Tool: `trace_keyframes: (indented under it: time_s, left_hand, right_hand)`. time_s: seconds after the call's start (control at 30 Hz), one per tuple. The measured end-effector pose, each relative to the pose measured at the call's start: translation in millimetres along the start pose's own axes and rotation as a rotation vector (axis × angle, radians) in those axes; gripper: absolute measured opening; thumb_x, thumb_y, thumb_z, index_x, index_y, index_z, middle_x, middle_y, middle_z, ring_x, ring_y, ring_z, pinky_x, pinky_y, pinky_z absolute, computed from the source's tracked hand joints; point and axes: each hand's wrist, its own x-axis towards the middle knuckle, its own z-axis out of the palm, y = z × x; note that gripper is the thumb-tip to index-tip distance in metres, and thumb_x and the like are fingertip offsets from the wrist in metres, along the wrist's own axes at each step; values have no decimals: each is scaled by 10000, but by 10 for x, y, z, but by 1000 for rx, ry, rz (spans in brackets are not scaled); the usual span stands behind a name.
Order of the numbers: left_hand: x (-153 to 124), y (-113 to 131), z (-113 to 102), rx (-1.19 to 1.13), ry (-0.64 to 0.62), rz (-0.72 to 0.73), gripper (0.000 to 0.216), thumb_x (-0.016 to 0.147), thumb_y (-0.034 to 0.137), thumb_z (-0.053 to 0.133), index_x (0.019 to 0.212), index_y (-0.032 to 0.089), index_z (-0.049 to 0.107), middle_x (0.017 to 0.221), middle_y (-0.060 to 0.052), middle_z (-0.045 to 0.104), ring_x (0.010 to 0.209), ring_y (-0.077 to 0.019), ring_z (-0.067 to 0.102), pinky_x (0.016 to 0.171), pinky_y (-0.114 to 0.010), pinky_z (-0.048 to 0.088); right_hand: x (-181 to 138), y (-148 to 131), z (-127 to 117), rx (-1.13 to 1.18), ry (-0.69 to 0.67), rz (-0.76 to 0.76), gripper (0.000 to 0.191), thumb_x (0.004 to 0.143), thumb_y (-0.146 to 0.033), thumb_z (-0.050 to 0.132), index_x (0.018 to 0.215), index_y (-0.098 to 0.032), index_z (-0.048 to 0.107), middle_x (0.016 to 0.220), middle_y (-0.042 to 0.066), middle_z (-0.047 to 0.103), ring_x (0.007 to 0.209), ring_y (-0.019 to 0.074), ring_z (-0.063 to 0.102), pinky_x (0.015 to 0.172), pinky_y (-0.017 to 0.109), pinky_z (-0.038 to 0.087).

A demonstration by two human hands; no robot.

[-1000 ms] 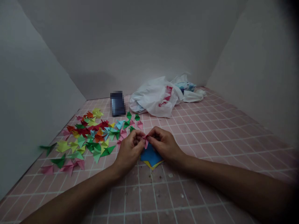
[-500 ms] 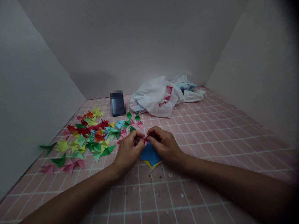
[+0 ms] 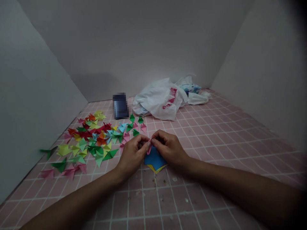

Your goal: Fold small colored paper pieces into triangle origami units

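Between my fingertips is a small folded piece of pink paper [image 3: 149, 149], partly covered by the fingers. My left hand [image 3: 134, 151] pinches it from the left, thumb against forefinger. On the other side my right hand [image 3: 169, 147] pinches its upper end the same way. Below both hands, blue paper [image 3: 155, 159] lies on the tiled surface, with a yellow sheet [image 3: 156, 171] showing at its near corner. Left of my left hand spread several folded paper cranes [image 3: 96, 149] in green, pink, yellow, red, orange and light blue.
A dark, pixelated rectangular object [image 3: 121, 106] stands behind the cranes. A white plastic bag [image 3: 158, 99] with red print lies near the back wall, beside a blue-patterned bundle [image 3: 190, 88]. Pale walls rise at the left, back and right of the pink tiled surface [image 3: 227, 137].
The pink paper has tilted and more of its narrow length shows below my fingers. My fingertips have shifted slightly; both hands stay in nearly the same place.
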Motion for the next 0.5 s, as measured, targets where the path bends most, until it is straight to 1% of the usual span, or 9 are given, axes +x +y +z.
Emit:
trace_keyframes:
  time_s: [0.13, 0.33, 0.5]
  left_hand:
    - [30, -35, -10, 5, -6, 4, 164, 859, 332, 637, 844, 168, 646, 700, 9, 601, 619, -124, 523, 563, -227, 402]
    - [45, -7, -21, -50, -3, -36, 167, 831, 330, 647, 789, 168, 638, 708, 5, 607, 619, -123, 524, 552, -227, 396]
    - [42, 0, -17, -102, -11, -59, 199, 828, 360, 641, 757, 175, 622, 639, 29, 554, 546, -110, 486, 502, -220, 368]
  right_hand:
    - [0, -5, -3, 25, -8, 25, 120, 861, -210, 545, 745, -191, 567, 648, -19, 544, 603, 131, 491, 572, 255, 376]
    - [-5, -9, -9, 48, -28, 41, 125, 879, -224, 540, 757, -202, 555, 626, -23, 526, 575, 130, 475, 542, 253, 359]
    - [-5, -6, -13, 46, -41, 39, 129, 885, -230, 533, 761, -205, 560, 603, -27, 516, 569, 133, 472, 540, 255, 358]
